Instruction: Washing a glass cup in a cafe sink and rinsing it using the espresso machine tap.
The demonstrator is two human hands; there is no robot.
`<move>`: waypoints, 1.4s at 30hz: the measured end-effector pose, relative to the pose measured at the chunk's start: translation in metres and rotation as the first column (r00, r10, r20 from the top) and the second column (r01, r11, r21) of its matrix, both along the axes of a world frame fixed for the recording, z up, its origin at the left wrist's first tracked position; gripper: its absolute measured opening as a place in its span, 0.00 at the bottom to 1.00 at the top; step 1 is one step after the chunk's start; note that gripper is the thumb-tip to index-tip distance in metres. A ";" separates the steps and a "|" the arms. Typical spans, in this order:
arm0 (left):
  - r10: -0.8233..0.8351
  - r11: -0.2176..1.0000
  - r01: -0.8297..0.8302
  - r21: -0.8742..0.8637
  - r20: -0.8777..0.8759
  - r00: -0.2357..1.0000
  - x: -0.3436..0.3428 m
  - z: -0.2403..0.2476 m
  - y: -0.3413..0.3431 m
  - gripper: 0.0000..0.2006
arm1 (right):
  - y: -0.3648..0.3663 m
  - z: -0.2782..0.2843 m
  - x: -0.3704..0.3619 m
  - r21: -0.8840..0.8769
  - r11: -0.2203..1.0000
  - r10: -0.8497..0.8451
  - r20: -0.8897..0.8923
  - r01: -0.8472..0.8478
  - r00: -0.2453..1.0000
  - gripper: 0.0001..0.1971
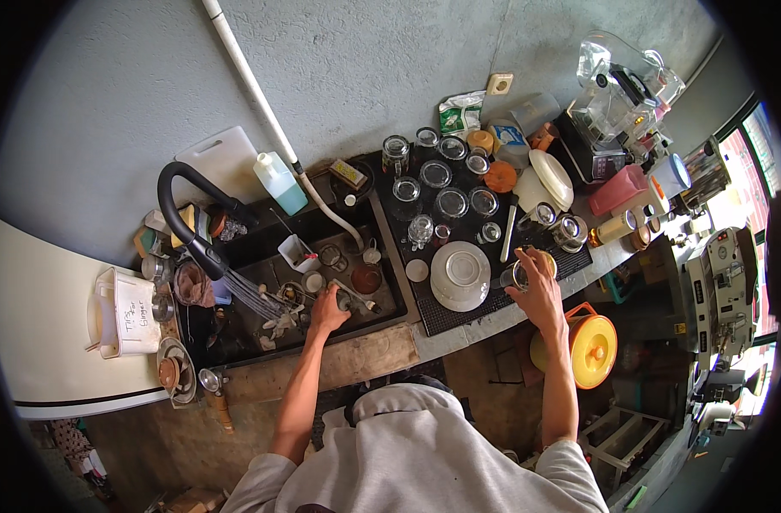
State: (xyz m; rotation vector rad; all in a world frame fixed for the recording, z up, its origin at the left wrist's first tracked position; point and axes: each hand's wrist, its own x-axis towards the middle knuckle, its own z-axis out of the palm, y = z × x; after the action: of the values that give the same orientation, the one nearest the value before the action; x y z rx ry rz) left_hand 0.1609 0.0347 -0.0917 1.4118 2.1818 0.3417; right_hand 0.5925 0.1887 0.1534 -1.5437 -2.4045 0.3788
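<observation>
My right hand (540,295) is curved around a clear drinking glass (519,275) at the right end of the black drying mat (455,323). An upturned white plate (460,295) lies just left of it, and a long knife with a pale handle (509,228) is beyond. My left hand (329,312) reaches into the dark sink (380,316), its fingers bent around something among the dishes that I cannot make out. Close to that hand are a small white cup (314,282), a reddish-brown bowl (367,278) and a white square container (298,254).
Water streams from a black curved faucet (185,209) on the left. Several upturned glasses (452,203) cover the mat's far part. A blender (608,111) stands at the back right. Below the counter's right side is a yellow lidded container (591,350); a white tub (127,312) stands far left.
</observation>
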 end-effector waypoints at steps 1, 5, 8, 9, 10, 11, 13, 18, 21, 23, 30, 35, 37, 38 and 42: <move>0.005 1.000 -0.005 0.003 0.001 1.000 -0.002 0.008 -0.002 0.37 | -0.003 0.002 -0.002 0.047 0.999 -0.007 0.008 0.007 1.000 0.40; 0.140 0.970 -0.149 0.190 0.062 0.988 -0.036 0.038 -0.030 0.33 | -0.037 0.040 -0.040 0.319 0.937 -0.093 -0.166 0.143 0.982 0.35; 0.327 0.903 -0.368 0.223 0.201 0.923 -0.068 0.088 -0.045 0.32 | -0.070 0.051 -0.091 0.282 0.942 -0.041 -0.438 0.180 0.898 0.28; 0.377 0.865 -0.450 0.224 0.302 0.875 -0.080 0.096 -0.056 0.32 | -0.078 0.045 -0.112 0.264 0.954 0.015 -0.509 0.139 0.861 0.27; 0.384 0.841 -0.456 0.290 0.274 0.882 -0.092 0.103 -0.064 0.32 | -0.086 0.034 -0.141 0.162 0.980 0.010 -0.625 0.117 0.781 0.24; 0.391 0.815 -0.458 0.355 0.246 0.887 -0.105 0.109 -0.072 0.32 | -0.092 0.015 -0.169 0.025 0.999 0.003 -0.715 0.021 0.699 0.21; 0.399 0.799 -0.474 0.370 0.262 0.878 -0.121 0.130 -0.082 0.31 | -0.109 -0.037 -0.228 -0.413 0.876 -0.247 -0.827 -0.249 0.505 0.18; 0.279 0.788 -0.403 0.466 0.312 0.908 -0.141 0.160 -0.097 0.29 | -0.146 -0.145 -0.374 -0.885 0.203 -0.737 -0.420 -0.420 0.529 0.30; 0.173 0.802 -0.305 0.514 0.290 0.941 -0.142 0.171 -0.089 0.29 | -0.171 -0.202 -0.428 -0.754 -0.021 -0.888 -0.288 -0.657 0.358 0.26; 0.142 0.703 -0.216 0.677 0.164 0.976 -0.150 0.162 -0.083 0.30 | -0.184 -0.214 -0.452 -0.536 -0.038 -0.938 -0.273 -0.843 0.216 0.24; 0.041 0.821 -0.093 0.563 0.105 0.994 -0.173 0.160 -0.069 0.33 | -0.192 -0.228 -0.486 -0.537 0.020 -0.984 -0.159 -0.843 0.078 0.22; -0.060 0.854 -0.059 0.516 0.210 0.976 -0.196 0.175 -0.076 0.33 | -0.181 -0.200 -0.478 -0.490 -0.148 -0.874 -0.341 -0.859 0.345 0.24; -0.052 0.851 -0.067 0.521 0.210 0.976 -0.196 0.175 -0.073 0.33 | -0.183 -0.190 -0.486 -0.604 -0.087 -0.900 -0.294 -0.792 0.323 0.24; -0.037 0.850 -0.076 0.521 0.204 0.978 -0.197 0.175 -0.072 0.33 | -0.175 -0.180 -0.479 -0.622 -0.251 -0.848 -0.229 -0.741 0.479 0.23; -0.038 0.835 -0.087 0.544 0.214 0.976 -0.194 0.176 -0.070 0.33 | -0.190 -0.179 -0.490 -0.842 0.233 -0.923 -0.349 -0.486 0.162 0.23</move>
State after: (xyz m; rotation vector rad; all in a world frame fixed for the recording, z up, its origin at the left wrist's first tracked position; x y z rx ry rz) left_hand -0.0327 -0.0355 0.0843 1.5401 1.9996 1.1599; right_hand 0.1022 -0.0017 -0.0252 -1.1774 -0.3714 2.2372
